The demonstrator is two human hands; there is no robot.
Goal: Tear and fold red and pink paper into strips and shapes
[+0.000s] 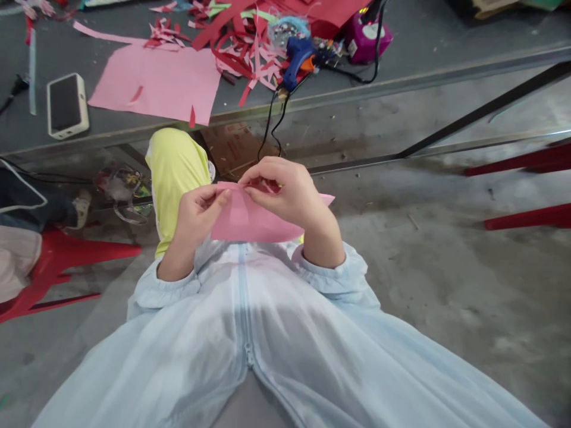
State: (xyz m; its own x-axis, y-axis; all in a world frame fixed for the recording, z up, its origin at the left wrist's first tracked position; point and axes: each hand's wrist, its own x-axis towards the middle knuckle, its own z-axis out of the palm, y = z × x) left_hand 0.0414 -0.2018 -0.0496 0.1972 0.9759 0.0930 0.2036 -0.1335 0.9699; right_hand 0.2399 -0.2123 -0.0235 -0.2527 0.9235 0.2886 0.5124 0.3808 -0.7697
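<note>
Over my lap I hold up a pink sheet (pixel 254 220), which looks like paper or thin felt. My left hand (pixel 196 214) is closed on its upper left corner, thumb on the near face. My right hand (pixel 285 190) pinches the top edge a little further right, with the fingertips of both hands close together. The right end of the sheet pokes out behind my right wrist. Whether the top edge is folded under my fingers I cannot tell.
On the table (pixel 423 53) ahead lie a larger pink sheet (pixel 156 80), red and pink scraps (pixel 245 53), a blue glue gun (pixel 297 59) with a hanging cord, a purple box (pixel 366 38) and a phone (pixel 68 106). Red stools (pixel 57 261) flank me; a person sits at left.
</note>
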